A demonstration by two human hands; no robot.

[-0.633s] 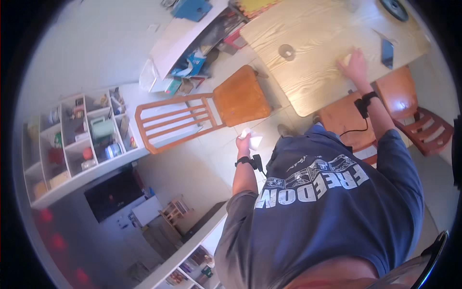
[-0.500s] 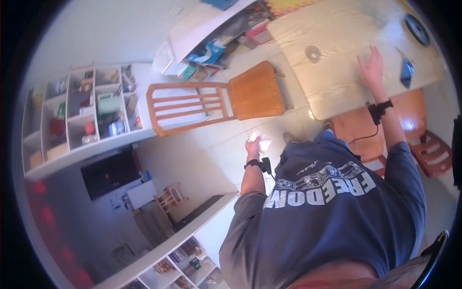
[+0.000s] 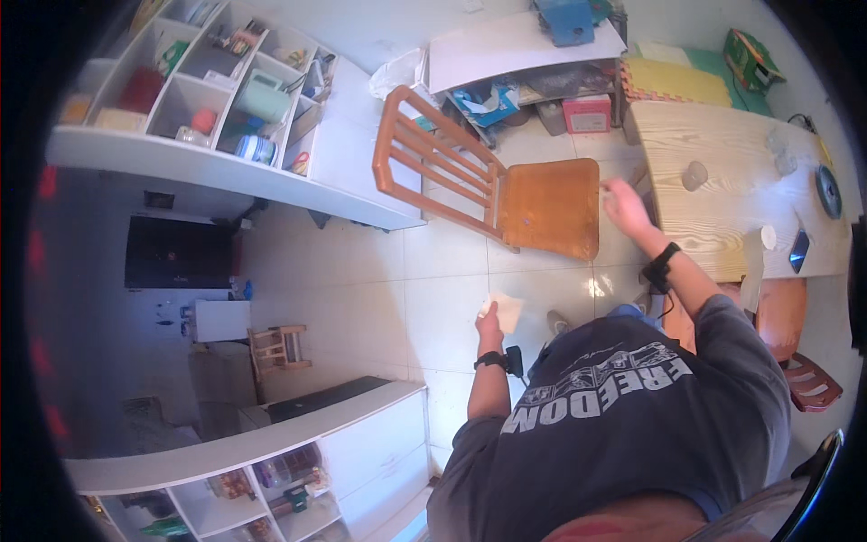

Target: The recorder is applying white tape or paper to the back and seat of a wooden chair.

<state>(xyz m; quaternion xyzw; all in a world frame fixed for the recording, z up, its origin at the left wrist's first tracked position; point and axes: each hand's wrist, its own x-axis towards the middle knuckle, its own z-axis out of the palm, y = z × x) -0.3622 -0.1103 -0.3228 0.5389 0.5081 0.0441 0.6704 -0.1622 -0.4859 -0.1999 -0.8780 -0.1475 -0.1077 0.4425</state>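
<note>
Left hand: fingers closed on a piece of pale paper, pinched along its left side, sheet sticking out to the right, above the tiled floor and in front of the body, well apart from the table. Right hand: just off the right edge of the wooden chair, between the seat and the near left corner of the table; fingers bent and slightly blurred, can't tell how wide they are, or whether the tips touch the seat edge. Black band on each wrist. Chair sits side-on, slatted back to the left, seat to the right. On the table: a small cup toward the left side, clear cups further right, a dark round disc near the right end, a phone below it, and a white paper roll near the front edge with a strip hanging over it. A reddish chair is at the table's front side. Beyond the table's far left corner: yellow foam mat, pink box under a white bench. Upper left: white shelf unit with a mint-green jug and a red ball in separate compartments.
</note>
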